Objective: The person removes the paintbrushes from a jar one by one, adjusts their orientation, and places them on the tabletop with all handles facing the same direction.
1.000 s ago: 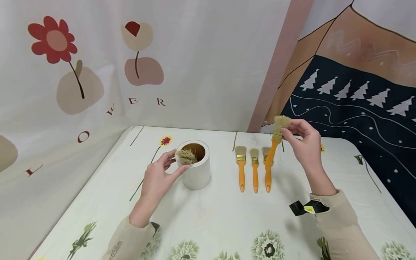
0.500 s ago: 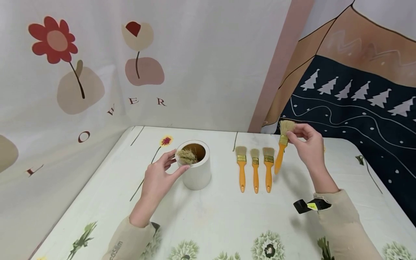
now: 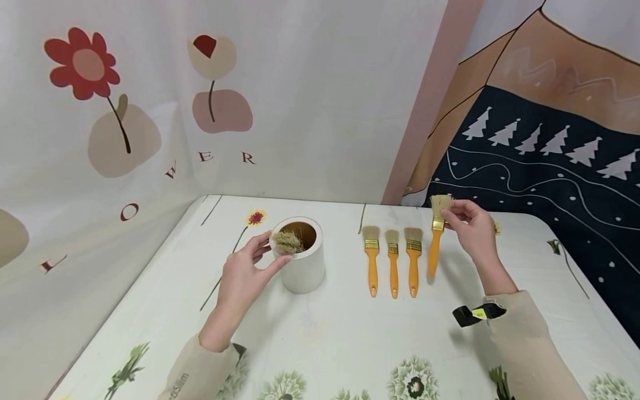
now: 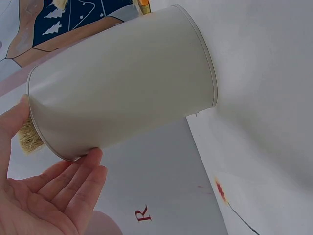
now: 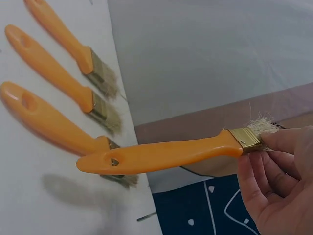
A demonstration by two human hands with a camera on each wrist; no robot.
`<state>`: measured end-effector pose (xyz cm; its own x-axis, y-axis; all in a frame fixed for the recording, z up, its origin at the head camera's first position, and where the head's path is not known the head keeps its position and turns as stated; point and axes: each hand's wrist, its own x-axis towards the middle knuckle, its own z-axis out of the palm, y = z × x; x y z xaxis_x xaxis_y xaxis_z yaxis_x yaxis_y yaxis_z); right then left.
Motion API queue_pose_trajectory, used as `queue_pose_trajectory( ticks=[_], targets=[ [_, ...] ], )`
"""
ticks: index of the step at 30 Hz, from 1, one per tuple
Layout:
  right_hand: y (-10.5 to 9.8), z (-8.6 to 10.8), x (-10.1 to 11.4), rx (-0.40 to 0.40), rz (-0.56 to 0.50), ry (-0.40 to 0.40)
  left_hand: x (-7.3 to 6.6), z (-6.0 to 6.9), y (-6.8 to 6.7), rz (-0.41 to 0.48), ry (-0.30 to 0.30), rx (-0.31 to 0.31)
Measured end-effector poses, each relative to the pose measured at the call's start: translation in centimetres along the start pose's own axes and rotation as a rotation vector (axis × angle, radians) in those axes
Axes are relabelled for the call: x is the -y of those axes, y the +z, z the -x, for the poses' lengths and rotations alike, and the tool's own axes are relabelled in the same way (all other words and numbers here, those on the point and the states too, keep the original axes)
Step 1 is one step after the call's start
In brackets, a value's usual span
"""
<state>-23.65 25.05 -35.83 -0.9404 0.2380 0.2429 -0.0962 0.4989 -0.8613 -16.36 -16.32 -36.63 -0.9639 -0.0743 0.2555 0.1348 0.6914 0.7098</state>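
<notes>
My left hand (image 3: 245, 272) holds the rim of a white cylindrical holder (image 3: 303, 275), thumb on one side and fingers on the other. The holder stands upright; dry bristles (image 3: 288, 241) show in its brown opening, and whatever is below them is hidden. In the left wrist view the bristles (image 4: 30, 138) poke past the rim by the thumb. On the right, my right hand (image 3: 474, 230) pinches a paintbrush (image 3: 435, 247) near its bristles and gold ferrule. Its orange handle hangs downward. The right wrist view shows that handle (image 5: 171, 156) pointing away from the fingers.
Left of the held brush, three more orange-handled paintbrushes lie in a row, bristles away from me: a wide one (image 3: 371, 261), a narrower one (image 3: 393, 264) and another (image 3: 413, 261). A flower-print cloth (image 3: 320, 344) covers the table. Printed curtains (image 3: 320, 111) hang behind it.
My right hand has carried the paintbrush slightly right and lower, from in front of the third brush to beside the row. The left hand and the holder have stayed put.
</notes>
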Motion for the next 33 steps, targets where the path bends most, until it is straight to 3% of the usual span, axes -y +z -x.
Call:
queue_pose_trajectory(
  ticks=[11, 23, 33],
  targets=[
    [0.5, -0.7, -2.3, 0.055, 0.067, 0.111, -0.1, 0.0, -0.1, 0.009, 0.003, -0.001],
    [0.9, -1.2, -5.5, 0.138, -0.045, 0.213, -0.2, 0.1, 0.0, 0.008, -0.002, 0.000],
    [1.2, -1.4, -6.7, 0.199, -0.077, 0.260, -0.2, 0.1, -0.1, 0.006, 0.001, -0.001]
  ],
)
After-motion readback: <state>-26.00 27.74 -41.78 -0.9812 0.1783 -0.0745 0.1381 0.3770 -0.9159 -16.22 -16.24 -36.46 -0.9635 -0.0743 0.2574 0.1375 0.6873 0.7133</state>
